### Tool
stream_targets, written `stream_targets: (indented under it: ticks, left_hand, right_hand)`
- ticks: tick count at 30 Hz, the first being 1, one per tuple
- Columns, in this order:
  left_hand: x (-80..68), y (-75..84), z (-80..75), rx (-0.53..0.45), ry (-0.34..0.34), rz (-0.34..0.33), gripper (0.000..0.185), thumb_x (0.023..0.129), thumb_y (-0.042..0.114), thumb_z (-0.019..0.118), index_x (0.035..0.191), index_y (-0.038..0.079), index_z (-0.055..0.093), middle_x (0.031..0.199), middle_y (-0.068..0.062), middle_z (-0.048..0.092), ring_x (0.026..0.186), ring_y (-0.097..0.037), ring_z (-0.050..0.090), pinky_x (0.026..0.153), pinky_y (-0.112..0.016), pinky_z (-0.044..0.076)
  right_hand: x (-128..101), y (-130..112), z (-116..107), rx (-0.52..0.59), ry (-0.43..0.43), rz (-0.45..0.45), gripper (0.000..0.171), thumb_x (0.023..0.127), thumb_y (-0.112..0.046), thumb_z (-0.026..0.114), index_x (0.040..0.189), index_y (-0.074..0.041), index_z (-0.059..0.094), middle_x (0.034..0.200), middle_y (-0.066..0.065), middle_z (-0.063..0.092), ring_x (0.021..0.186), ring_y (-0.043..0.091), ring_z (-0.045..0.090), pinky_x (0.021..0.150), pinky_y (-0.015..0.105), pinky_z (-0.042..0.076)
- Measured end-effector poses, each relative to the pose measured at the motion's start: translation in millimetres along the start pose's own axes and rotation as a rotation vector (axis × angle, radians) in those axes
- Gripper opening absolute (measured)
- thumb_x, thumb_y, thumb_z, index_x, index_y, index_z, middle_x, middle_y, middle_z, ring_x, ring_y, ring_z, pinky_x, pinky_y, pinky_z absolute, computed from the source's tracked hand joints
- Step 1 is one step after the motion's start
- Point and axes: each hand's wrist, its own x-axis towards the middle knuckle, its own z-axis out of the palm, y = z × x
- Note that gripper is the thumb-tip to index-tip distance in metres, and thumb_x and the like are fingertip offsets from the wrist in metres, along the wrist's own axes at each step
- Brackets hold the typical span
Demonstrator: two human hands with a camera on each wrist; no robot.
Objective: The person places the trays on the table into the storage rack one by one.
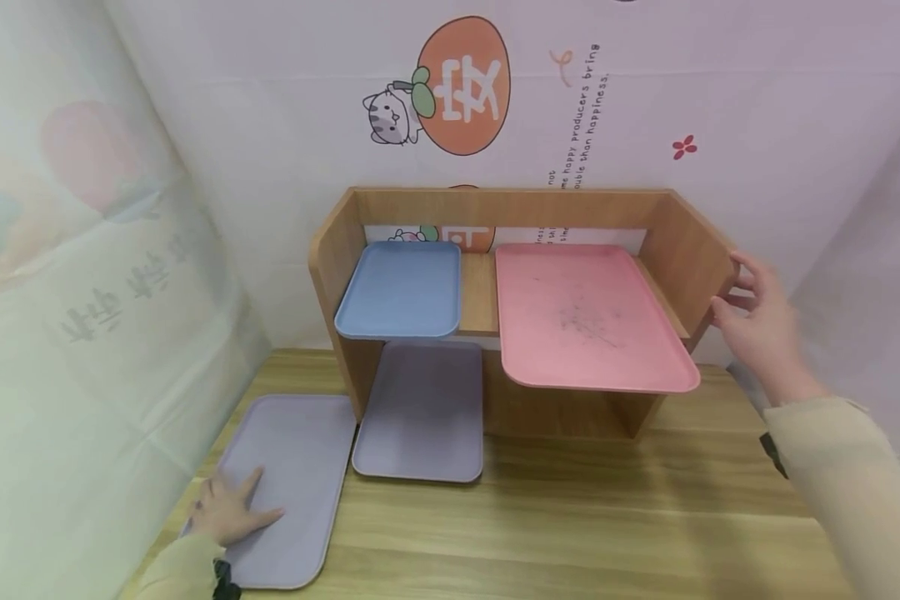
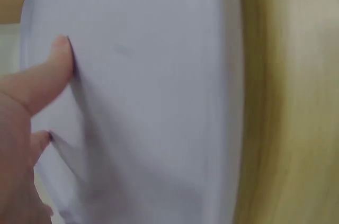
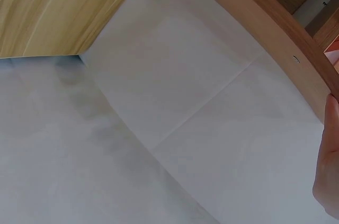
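My left hand rests with spread fingers on a greyish-purple tray lying flat on the table at the left; in the left wrist view, the thumb touches its surface. My right hand holds the front edge of the right side panel of a wooden shelf. Only part of that hand shows at the edge of the right wrist view. On the upper board sit a small blue tray at left and a larger pink tray at right, both overhanging the front. Another greyish-purple tray lies in the lower left, protruding forward.
The wood-grain table extends in front of the shelf. A white printed cloth hangs behind it and along both sides. The pink tray's front corner juts out near my right hand.
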Motion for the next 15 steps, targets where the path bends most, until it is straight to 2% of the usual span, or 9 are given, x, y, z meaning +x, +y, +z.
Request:
stream_targets:
  ticks: [4, 7, 9, 15]
  left_hand:
    - [-4.8, -11.6, -9.8, 0.001, 0.064, 0.039, 0.098, 0.067, 0.055, 0.076, 0.129, -0.012, 0.043, 0.117, -0.053, 0.036, 0.108, -0.068, 0.036, 0.085, -0.074, 0.036]
    - [-6.7, -14.9, -18.8, 0.018, 0.072, 0.071, 0.094, 0.065, 0.047, 0.08, 0.124, -0.017, 0.045, 0.109, -0.049, 0.048, 0.101, -0.064, 0.047, 0.083, -0.066, 0.044]
    - [-7.8, -14.6, -24.6, 0.006, 0.059, 0.078, 0.094, 0.063, 0.044, 0.082, 0.123, -0.019, 0.045, 0.109, -0.047, 0.049, 0.1, -0.062, 0.049, 0.085, -0.065, 0.044]
    - [-12.6, -10.2, -37.1, -0.052, 0.04, 0.102, 0.094, 0.057, 0.032, 0.088, 0.121, -0.02, 0.044, 0.109, -0.043, 0.054, 0.098, -0.057, 0.053, 0.086, -0.062, 0.046]
  right_hand:
    - [0.1, -1.7, 0.8, -0.004, -0.003, -0.003, 0.066, 0.097, -0.015, 0.046, 0.149, -0.04, 0.015, 0.144, 0.029, 0.031, 0.122, 0.048, 0.042, 0.057, -0.004, 0.039]
    - [-0.5, -1.4, -0.1, 0.003, 0.014, -0.014, 0.066, 0.097, -0.012, 0.046, 0.15, -0.036, 0.016, 0.142, 0.03, 0.033, 0.12, 0.048, 0.042, 0.057, -0.004, 0.04]
    - [-0.4, -0.7, -0.5, 0.007, 0.02, -0.019, 0.066, 0.096, -0.01, 0.046, 0.151, -0.033, 0.016, 0.142, 0.03, 0.033, 0.119, 0.048, 0.042, 0.057, -0.004, 0.04]
    - [0.8, 0.4, 1.4, 0.011, 0.017, -0.019, 0.067, 0.096, -0.008, 0.045, 0.151, -0.034, 0.016, 0.142, 0.03, 0.033, 0.12, 0.047, 0.043, 0.058, -0.004, 0.039]
